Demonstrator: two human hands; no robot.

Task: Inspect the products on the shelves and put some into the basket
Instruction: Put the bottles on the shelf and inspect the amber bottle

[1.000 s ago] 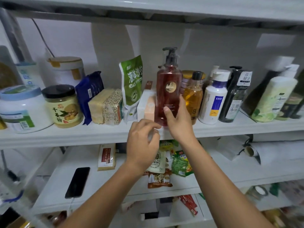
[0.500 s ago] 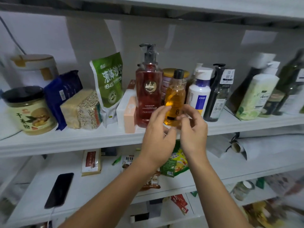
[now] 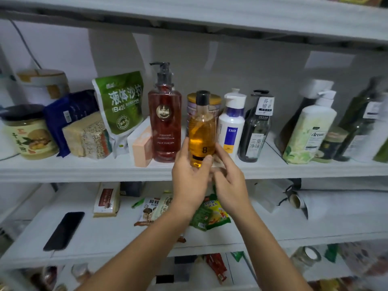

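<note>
Two hands are raised to the front edge of the middle shelf [image 3: 84, 171], where the row runs from a ginger powder jar [image 3: 29, 133] at the left end, past a green pouch [image 3: 120, 103] and a red pump bottle [image 3: 164, 118], to the amber bottle [image 3: 202, 127] that is being handled. This bottle is held upright just over the shelf's front edge, between the red pump bottle and a white lotion bottle [image 3: 231, 127]. For a good inspection, it should be drawn straight out toward the person, so that its close neighbours are not tipped, and then turned until the label is read. The left hand [image 3: 190, 179] is closed around the lower part of the amber bottle, the thumb laid across its front. The right hand [image 3: 228, 185] is loosely spread, and its fingers touch the bottle's right side as support. No basket is seen.
</note>
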